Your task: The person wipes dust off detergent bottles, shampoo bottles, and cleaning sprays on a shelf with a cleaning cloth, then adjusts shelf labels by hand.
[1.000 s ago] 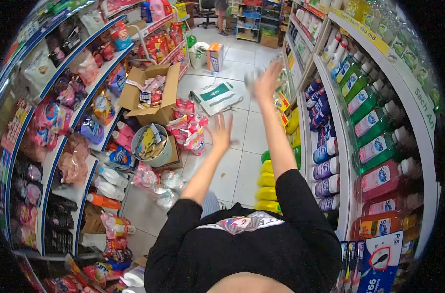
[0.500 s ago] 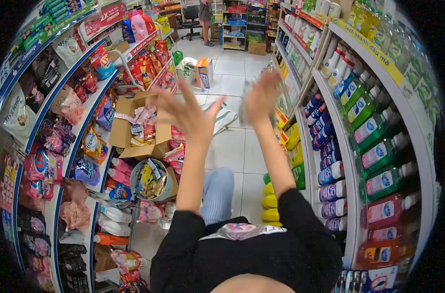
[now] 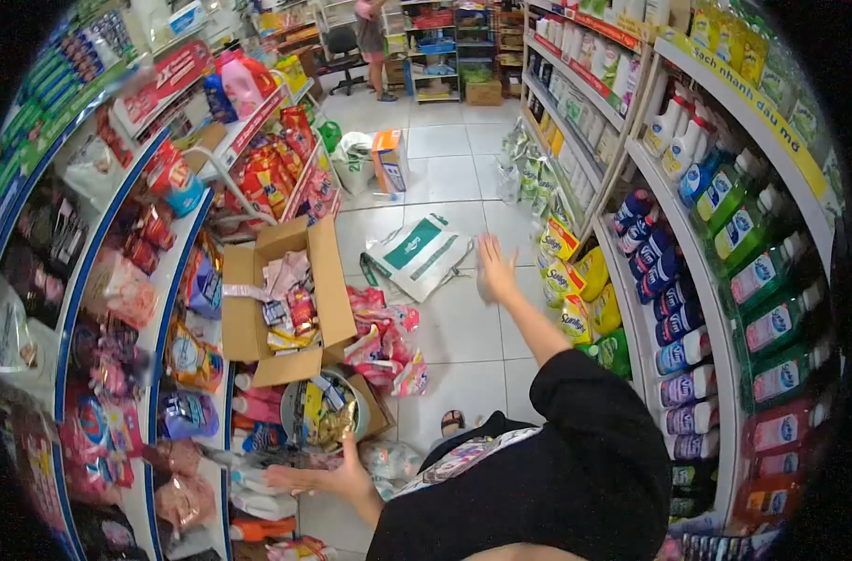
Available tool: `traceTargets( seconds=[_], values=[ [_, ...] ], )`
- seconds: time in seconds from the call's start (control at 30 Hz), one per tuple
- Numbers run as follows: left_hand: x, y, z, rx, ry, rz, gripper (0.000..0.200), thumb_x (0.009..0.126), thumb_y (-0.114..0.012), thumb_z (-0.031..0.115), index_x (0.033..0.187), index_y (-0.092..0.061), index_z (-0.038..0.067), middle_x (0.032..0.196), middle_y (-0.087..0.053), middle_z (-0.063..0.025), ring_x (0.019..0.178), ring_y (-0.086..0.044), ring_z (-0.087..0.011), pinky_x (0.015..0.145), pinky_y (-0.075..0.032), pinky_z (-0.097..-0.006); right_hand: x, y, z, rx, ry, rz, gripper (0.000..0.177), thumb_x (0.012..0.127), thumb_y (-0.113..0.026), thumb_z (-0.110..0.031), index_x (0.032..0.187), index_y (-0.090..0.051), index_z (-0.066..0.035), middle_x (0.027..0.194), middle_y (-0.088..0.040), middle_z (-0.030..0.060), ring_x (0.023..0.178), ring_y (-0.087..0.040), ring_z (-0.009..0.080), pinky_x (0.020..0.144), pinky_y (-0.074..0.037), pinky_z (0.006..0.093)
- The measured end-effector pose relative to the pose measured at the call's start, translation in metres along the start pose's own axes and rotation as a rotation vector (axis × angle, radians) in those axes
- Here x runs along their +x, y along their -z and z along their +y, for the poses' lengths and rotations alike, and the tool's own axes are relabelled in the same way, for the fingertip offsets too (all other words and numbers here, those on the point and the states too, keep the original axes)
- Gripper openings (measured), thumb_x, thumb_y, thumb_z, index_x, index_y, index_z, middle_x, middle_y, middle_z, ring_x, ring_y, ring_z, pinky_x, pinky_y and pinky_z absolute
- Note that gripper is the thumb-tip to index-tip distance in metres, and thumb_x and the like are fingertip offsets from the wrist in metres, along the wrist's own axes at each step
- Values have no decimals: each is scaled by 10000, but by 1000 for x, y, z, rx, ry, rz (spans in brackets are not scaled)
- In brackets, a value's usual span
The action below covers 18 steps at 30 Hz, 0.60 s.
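Note:
My left hand (image 3: 331, 479) is low on the left, fingers stretched out and thumb raised. It holds nothing and overlaps the shelf of white bottles in this view. Just above it stands a bucket (image 3: 291, 418) of small packets, some gold and some yellow. My right hand (image 3: 494, 269) reaches forward over the tiled floor, flat and empty. Close to its left lies a white and green bag (image 3: 420, 256) on the floor. An open cardboard box (image 3: 335, 301) of packets sits behind the bucket, beside pink packages (image 3: 387, 341).
Shelves of pouches (image 3: 187, 351) line the left side. On the right, a shelf holds green bottles (image 3: 761, 280) and dark blue bottles (image 3: 652, 257). Yellow pouches (image 3: 566, 280) stand at its foot. An orange box (image 3: 389, 161) and a person (image 3: 374, 47) are farther back.
My hands have moved apart: the left down and to the left near the bucket, the right lower. My view has shifted, and the white and green bag now shows fully.

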State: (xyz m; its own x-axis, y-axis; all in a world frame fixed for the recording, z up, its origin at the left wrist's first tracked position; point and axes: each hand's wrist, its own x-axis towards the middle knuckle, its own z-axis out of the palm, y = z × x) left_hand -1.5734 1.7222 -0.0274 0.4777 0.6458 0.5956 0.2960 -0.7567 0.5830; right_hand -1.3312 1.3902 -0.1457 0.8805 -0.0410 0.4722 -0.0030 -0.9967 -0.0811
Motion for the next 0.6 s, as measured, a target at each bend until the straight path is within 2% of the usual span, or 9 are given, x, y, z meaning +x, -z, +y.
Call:
traceTargets(
  seconds=[0.13, 0.17, 0.27, 0.37, 0.43, 0.47, 0.53, 0.57, 0.6],
  values=[
    [20, -54, 23, 65, -184, -404, 1138, 466, -627, 564, 1230, -15, -16, 1282, 24, -211, 1176, 66, -368, 876, 18, -560, -113, -50, 25, 223, -244, -460, 656, 669, -418, -27, 1245, -108, -72, 1301, -113, 86, 1199, -120, 212, 871, -69, 593],
    [23, -66, 32, 12, -242, -449, 1128, 473, -635, 548, 1230, -16, -14, 1278, 13, -218, 1175, 56, -374, 874, 19, -564, -143, -40, 36, 240, -251, -511, 666, 641, -354, 42, 1245, -102, -76, 1299, -115, 89, 1196, -122, 231, 873, -107, 580],
    [27, -103, 72, -305, -363, -560, 1105, 488, -671, 480, 1229, -12, -8, 1269, -23, -228, 1168, 29, -392, 864, 18, -579, -241, -60, 95, 304, -582, -578, 677, 655, -408, 7, 1245, -92, -96, 1298, -77, 118, 1192, -87, 296, 890, -109, 557],
    [17, -130, 134, -399, -530, -624, 1082, 463, -708, 413, 1232, -57, 19, 1275, -43, -203, 1170, 2, -382, 885, 26, -552, -263, 0, 109, 223, -863, -825, 677, 655, -443, -36, 1243, -112, -99, 1298, -36, 132, 1188, -66, 320, 893, -130, 540],
    [2, -145, 163, -462, -550, -721, 1077, 461, -711, 406, 1233, -64, 25, 1276, -46, -198, 1172, -3, -376, 890, 26, -545, -287, 15, 127, -46, -872, -826, 518, 678, -446, -57, 1175, -298, -60, 1252, -203, 178, 1147, -216, 304, 881, -262, 393],
    [-6, -153, 176, -556, -603, -734, 1075, 456, -714, 401, 1231, -72, 22, 1276, -49, -197, 1173, -8, -371, 889, 19, -546, -299, 9, 138, -49, -914, -828, 518, 678, -446, -57, 1175, -298, -60, 1252, -203, 178, 1147, -216, 304, 881, -262, 393],
    [-25, -168, 204, -672, -666, -763, 1074, 451, -717, 397, 1229, -80, 20, 1276, -52, -197, 1174, -14, -366, 889, 12, -546, -317, -14, 165, 467, -1337, -537, 415, 648, -437, -40, 1063, -429, -33, 1108, -410, 184, 997, -406, 326, 816, -330, 407],
    [-35, -173, 216, -651, -701, -828, 1066, 447, -719, 397, 1226, -97, 20, 1275, -60, -196, 1173, -19, -364, 892, 6, -541, -289, 19, 156, 430, -1353, -561, 335, 651, -422, -26, 980, -485, -17, 959, -517, 173, 881, -489, 300, 763, -379, 363],
    [-47, -177, 229, -629, -736, -891, 1058, 444, -721, 398, 1222, -113, 19, 1274, -68, -195, 1172, -25, -362, 894, 0, -535, -301, 11, 171, 420, -1382, -554, 335, 651, -422, -26, 980, -485, -17, 959, -517, 173, 881, -489, 300, 763, -379, 363]
  ],
)
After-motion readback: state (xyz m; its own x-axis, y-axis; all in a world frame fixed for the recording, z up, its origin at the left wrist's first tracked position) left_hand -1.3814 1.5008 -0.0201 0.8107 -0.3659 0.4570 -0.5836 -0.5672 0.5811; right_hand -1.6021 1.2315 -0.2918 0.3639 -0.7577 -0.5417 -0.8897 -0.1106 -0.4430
